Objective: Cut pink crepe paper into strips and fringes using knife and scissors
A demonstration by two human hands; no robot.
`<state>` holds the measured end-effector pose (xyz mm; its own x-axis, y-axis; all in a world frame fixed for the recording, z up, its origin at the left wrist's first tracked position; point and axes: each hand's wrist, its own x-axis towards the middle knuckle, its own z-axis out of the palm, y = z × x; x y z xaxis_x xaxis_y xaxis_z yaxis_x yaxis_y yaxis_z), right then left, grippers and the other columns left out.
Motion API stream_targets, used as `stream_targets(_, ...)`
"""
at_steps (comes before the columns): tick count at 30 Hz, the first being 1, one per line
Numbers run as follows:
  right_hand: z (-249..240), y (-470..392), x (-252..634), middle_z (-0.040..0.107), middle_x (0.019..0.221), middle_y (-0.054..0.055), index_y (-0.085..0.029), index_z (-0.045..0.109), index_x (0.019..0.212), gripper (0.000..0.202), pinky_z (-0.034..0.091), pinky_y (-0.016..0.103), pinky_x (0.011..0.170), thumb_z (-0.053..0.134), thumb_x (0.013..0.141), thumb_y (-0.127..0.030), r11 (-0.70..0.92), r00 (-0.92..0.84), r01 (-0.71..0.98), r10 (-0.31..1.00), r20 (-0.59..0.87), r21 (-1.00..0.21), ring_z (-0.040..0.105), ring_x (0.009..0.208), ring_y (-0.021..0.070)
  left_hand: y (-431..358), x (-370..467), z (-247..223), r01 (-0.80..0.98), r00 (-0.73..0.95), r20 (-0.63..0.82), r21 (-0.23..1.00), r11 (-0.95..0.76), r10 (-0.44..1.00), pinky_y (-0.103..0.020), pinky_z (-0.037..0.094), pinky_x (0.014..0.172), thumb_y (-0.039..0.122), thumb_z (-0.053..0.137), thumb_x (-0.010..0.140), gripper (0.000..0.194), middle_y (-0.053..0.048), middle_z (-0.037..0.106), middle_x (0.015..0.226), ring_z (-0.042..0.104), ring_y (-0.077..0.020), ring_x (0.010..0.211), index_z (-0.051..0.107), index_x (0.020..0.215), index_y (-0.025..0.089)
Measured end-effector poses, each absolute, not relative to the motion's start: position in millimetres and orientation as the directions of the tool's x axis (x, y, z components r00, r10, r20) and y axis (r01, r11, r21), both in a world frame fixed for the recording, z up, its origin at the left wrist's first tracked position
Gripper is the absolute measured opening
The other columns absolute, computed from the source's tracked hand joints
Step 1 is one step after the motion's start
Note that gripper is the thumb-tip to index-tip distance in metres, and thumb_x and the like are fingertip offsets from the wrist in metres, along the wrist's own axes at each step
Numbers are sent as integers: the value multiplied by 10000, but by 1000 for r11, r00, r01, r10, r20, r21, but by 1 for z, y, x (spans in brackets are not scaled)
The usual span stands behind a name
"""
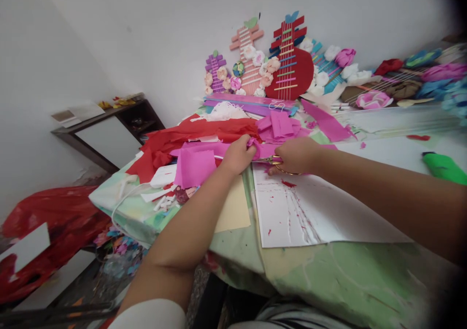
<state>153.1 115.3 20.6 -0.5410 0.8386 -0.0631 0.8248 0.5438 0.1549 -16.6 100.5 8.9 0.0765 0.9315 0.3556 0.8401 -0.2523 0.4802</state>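
My left hand (pixel 239 155) is closed on a bunched piece of pink crepe paper (pixel 254 149) above the middle of the table. To its right, my right hand (pixel 294 156) is wrapped round gold-handled scissors (pixel 276 160). Their blades point left, toward the pink paper beside my left fingers. Part of the handles lies hidden under the right hand. A stack of folded pink paper (pixel 279 126) sits just behind both hands. Another pink sheet (pixel 196 167) lies left of my left hand, with red crepe paper (pixel 171 141) behind it.
A white board (pixel 292 217) with red scraps lies at the front. Paper instruments, one a red lute (pixel 292 73), and paper flowers (pixel 374 99) line the wall. A green roll (pixel 443 168) is at right. A dark cabinet (pixel 109 137) and red plastic (pixel 54 217) are at left.
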Motion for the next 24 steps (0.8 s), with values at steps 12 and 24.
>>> stream_targets(12, 26, 108, 129, 595, 691, 133, -169, 625, 709, 577, 357, 327, 519, 433, 608, -704, 557, -562, 812, 827, -24, 174, 552, 637, 247, 99, -17, 12, 807, 65, 339, 536, -249, 939, -221, 311, 546, 172, 427, 744, 90, 32, 478, 645, 450, -111, 613, 393, 662, 188)
stream_targets(24, 24, 103, 120, 567, 606, 147, -135, 601, 644, 522, 360, 357, 515, 447, 656, -634, 572, -576, 818, 814, 79, 63, 548, 614, 276, 95, -14, 17, 722, 7, 309, 656, -218, 951, -216, 366, 564, 166, 411, 752, 95, 39, 485, 632, 478, -105, 613, 416, 660, 189)
